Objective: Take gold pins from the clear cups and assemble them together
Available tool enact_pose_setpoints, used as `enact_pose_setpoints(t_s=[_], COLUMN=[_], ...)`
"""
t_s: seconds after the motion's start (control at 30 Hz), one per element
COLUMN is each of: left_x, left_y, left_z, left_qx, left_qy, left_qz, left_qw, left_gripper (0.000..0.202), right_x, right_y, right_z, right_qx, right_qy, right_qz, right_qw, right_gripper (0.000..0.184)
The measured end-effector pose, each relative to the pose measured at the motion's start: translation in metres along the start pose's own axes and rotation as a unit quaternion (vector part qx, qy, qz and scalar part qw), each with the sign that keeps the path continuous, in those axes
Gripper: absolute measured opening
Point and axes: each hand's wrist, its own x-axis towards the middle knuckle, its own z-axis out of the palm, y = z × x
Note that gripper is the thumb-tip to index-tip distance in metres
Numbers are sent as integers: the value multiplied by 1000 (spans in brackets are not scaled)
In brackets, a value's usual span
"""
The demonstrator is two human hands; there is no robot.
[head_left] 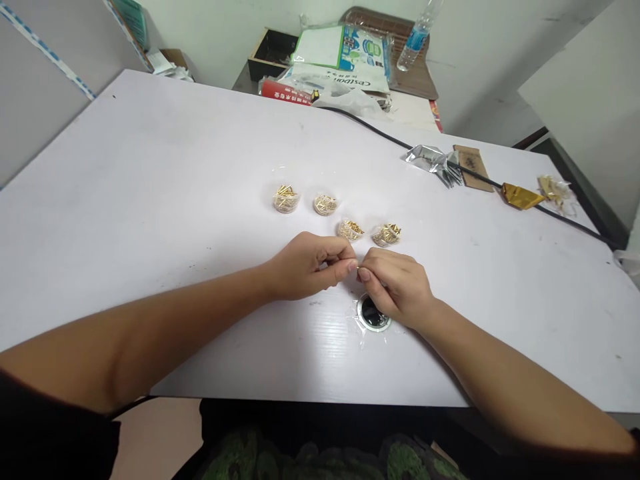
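My left hand [307,267] and my right hand [397,287] meet fingertip to fingertip over the white table [150,200]. Both are pinched closed on something tiny between them, too small to make out. Just beyond the fingers stand several small clear dishes of thin gold pins: two nearest [351,229] [387,234], two farther back [286,198] [325,204]. Under my right hand a round hole with a metal rim [373,315] shows in the tabletop, with clear tape around it.
A black cable [390,138] runs across the far right of the table. Silver foil bags [434,160], a brown card [473,167], and gold wrappers [523,195] lie there. Behind the table sit a box, printed packets [345,57] and a water bottle [415,37].
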Motion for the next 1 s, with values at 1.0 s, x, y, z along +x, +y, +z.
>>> enact_pose_setpoints(t_s=[1.0], left_x=[1], left_y=[-2], left_z=[-2], left_qx=[34], left_qy=[-68], left_qz=[1], left_qw=[997], left_gripper=[16], right_x=[5], right_y=[4], right_z=[-15], right_qx=[-203], right_qy=[-84], right_qz=[-139], right_qw=[966], right_gripper=[31])
